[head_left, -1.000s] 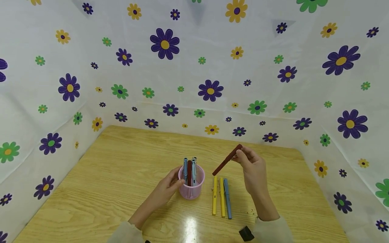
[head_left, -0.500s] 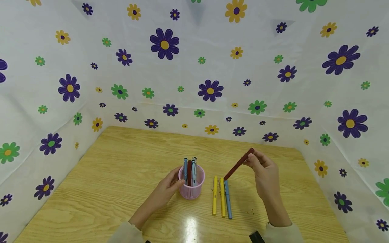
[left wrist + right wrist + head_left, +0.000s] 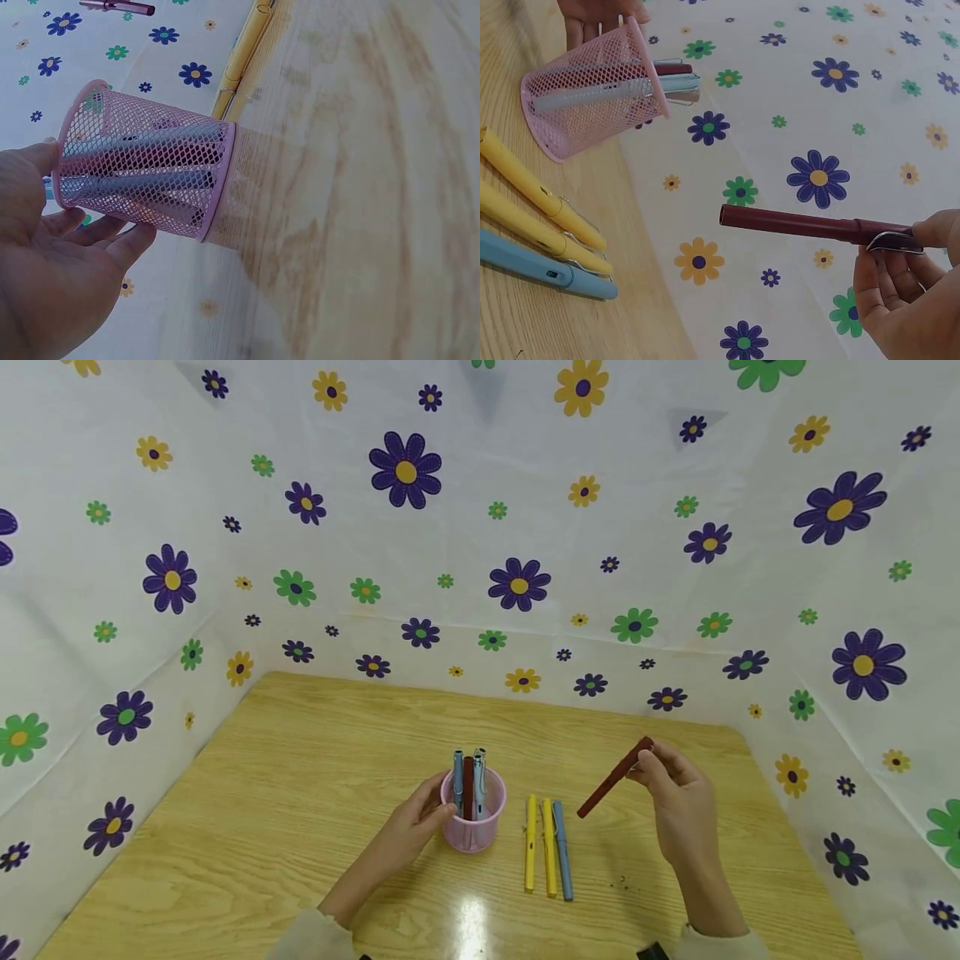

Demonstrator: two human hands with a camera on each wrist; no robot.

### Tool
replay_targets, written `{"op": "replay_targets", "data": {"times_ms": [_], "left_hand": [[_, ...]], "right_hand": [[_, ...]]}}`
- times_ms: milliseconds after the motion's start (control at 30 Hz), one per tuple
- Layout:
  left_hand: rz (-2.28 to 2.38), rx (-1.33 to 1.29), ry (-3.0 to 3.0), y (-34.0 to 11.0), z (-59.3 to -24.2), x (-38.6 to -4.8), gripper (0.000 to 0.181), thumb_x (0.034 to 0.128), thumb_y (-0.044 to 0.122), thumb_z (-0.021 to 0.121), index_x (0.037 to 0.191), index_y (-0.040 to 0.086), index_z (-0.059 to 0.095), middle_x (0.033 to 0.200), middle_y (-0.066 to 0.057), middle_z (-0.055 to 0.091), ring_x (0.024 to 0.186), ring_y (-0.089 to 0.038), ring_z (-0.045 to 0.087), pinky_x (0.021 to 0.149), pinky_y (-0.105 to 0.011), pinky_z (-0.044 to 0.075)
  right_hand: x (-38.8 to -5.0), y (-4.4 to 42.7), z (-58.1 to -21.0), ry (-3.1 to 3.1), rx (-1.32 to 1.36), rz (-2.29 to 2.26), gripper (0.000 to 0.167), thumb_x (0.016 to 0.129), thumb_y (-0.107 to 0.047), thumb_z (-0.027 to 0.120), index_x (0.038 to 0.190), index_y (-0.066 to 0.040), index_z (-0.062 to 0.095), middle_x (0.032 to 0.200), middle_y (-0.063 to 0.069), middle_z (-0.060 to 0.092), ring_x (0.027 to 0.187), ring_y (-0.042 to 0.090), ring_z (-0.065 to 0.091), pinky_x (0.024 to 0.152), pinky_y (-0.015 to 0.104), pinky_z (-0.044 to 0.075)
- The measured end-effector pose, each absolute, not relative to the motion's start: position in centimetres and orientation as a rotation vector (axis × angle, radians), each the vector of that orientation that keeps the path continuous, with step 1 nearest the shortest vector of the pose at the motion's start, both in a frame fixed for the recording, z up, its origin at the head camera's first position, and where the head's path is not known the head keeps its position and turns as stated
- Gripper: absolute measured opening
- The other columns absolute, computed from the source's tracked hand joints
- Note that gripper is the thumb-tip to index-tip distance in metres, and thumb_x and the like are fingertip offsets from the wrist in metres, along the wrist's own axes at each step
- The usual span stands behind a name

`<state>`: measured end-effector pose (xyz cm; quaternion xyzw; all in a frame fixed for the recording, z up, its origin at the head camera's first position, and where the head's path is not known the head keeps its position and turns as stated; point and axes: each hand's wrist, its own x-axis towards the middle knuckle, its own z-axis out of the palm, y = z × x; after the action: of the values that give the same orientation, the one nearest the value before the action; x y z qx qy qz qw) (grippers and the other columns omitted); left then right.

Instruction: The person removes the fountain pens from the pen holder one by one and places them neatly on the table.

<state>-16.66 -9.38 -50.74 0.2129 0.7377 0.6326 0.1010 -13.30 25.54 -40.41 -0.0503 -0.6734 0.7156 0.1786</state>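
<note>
My right hand (image 3: 686, 806) pinches a dark red pen (image 3: 795, 223) near its clip end, holding it slanted above the table. My left hand (image 3: 412, 827) rests around the left side of a pink mesh pen cup (image 3: 150, 157), thumb at the rim and fingers along the wall. Inside the cup stand a dark red pen (image 3: 468, 785) and several bluish pens (image 3: 458, 772). Right of the cup lie two yellow pens (image 3: 531, 843) and a blue pen (image 3: 562, 852), side by side on the table, below and left of the held pen.
The wooden table (image 3: 315, 752) is bounded at the back and sides by a white flowered cloth (image 3: 450, 543). Small dark specks (image 3: 621, 882) lie on the table right of the blue pen. A black object (image 3: 652, 951) shows at the right sleeve.
My right hand has moved right and slightly toward me with the dark red pen, from above the yellow pens to right of the blue one. The left hand and cup stay put.
</note>
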Motion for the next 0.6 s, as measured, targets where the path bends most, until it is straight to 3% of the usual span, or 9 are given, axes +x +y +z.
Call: {"op": "replay_targets", "data": {"times_ms": [600], "left_hand": [[1.87,0.615,2.165,-9.3,-50.7,-16.6,0.06,0.1097,0.022,0.055,0.16,0.001,0.029,0.158,-0.025,0.04,0.146,-0.038,0.039,0.119,-0.039,0.036]], "right_hand": [[-12.3,28.1,-41.7,-1.906,-0.214,2.031,0.026,0.103,-0.019,0.066,0.119,0.002,0.067,0.101,0.003,0.068,0.086,0.014,0.069,0.086,0.023,0.061]]}}
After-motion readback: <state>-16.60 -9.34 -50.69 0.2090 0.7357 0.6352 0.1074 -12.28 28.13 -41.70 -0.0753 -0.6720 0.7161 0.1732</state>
